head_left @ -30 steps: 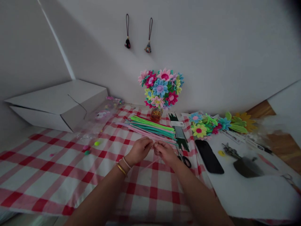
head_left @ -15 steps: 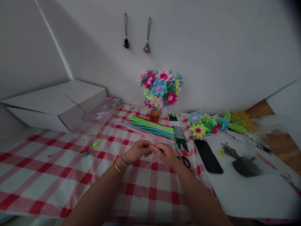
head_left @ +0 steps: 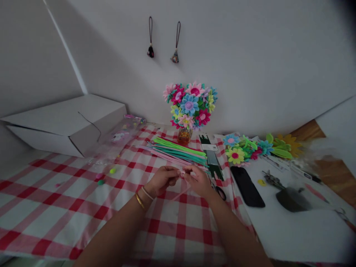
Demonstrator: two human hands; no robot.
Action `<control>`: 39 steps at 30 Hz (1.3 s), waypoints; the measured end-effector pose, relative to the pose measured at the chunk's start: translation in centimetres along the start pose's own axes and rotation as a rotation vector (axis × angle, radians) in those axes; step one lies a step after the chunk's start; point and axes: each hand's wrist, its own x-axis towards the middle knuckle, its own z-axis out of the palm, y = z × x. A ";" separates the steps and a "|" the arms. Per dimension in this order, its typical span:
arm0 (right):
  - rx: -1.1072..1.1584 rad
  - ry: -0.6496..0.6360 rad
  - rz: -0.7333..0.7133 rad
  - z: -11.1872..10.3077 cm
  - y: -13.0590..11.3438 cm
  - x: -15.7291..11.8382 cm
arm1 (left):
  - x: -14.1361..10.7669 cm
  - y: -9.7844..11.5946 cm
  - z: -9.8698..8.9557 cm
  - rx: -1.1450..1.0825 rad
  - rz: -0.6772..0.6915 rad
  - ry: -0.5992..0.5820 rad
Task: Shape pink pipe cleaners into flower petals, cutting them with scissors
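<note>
Pink strip (head_left: 183,173) pinched at our fingertips; loop now smaller.
Our left hand (head_left: 163,181) and right hand (head_left: 199,181) hold it, tips nearly closed, above the checked tablecloth (head_left: 164,244). Our right fingers have straightened slightly; we judge the strip is being shaped. Coloured strips (head_left: 178,152) lie just beyond.

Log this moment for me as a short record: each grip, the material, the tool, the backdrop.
Left grip: pinching a pink strand
Right grip: at the same strand, exact hold unclear
Material: bundle of coloured stems, lying beyond both hands
Tool: scissors, beside the right wrist, partly hidden
Backdrop: flower bouquet standing in a glass vase
</note>
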 end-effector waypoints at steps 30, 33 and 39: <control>0.881 0.180 0.395 4.1 -0.2 -0.2 | -0.2 -0.8 0.3 0.592 0.674 0.115; 0.874 0.109 0.424 3.5 -0.2 0.0 | 0.3 -1.0 0.2 0.291 0.424 0.155; 0.691 0.119 0.374 1.6 0.0 0.2 | 0.7 -1.0 0.1 0.107 0.305 0.119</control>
